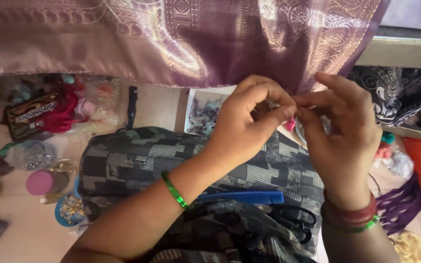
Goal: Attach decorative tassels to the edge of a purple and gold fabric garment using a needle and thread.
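A mauve silk cloth (186,39) with gold woven patterns hangs across the top of the view. My left hand (242,124) and my right hand (344,136) meet at its lower edge, fingertips pinched together on the hem. A small pink bit (291,125) shows just below the pinching fingers. I cannot tell if a needle or thread is between them. A green bangle sits on my left wrist; red and green bangles sit on my right wrist.
A grey patterned cushion (137,160) lies under my arms, with a blue tool (244,197) and black scissors (296,219) on it. A white tray of beads (203,112) is behind it. Bead pots, packets and pink threads (62,114) lie at left; purple thread (403,202) at right.
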